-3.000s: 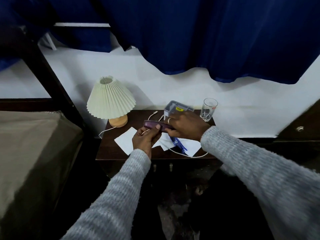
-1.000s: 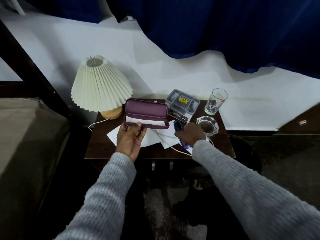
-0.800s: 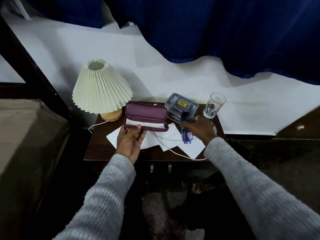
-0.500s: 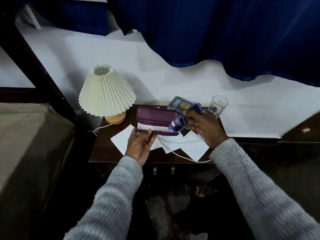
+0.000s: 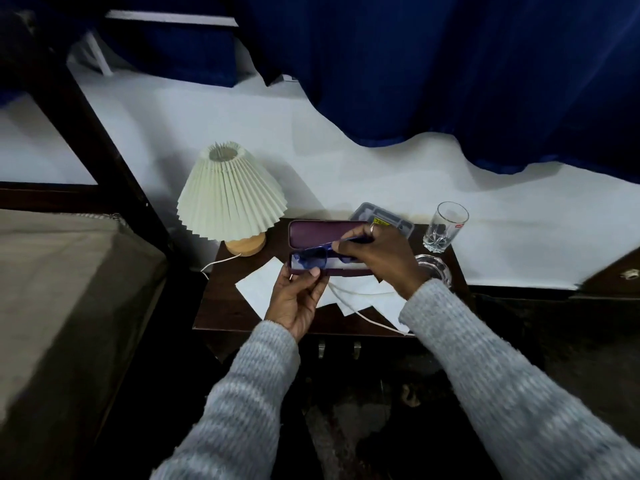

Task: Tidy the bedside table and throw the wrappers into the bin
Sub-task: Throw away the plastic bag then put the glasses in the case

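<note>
Dark bedside table [image 5: 221, 306] under blue curtain [image 5: 450, 64]; papers [image 5: 258, 289] right of lamp [image 5: 230, 199]. Since half a second ago, my right hand [image 5: 377, 258], pinching the blue glasses [image 5: 311, 256], has lowered them into the open case [image 5: 322, 233] that my left hand [image 5: 298, 299] grips.

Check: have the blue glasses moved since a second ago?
Yes. The glasses went from the papers right of the case up into it, leftward toward the lamp, held by the right hand.

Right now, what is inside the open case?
Blue glasses, held by the right hand, sit on a pale lining in the case. That hand hides the case's right end.
</note>
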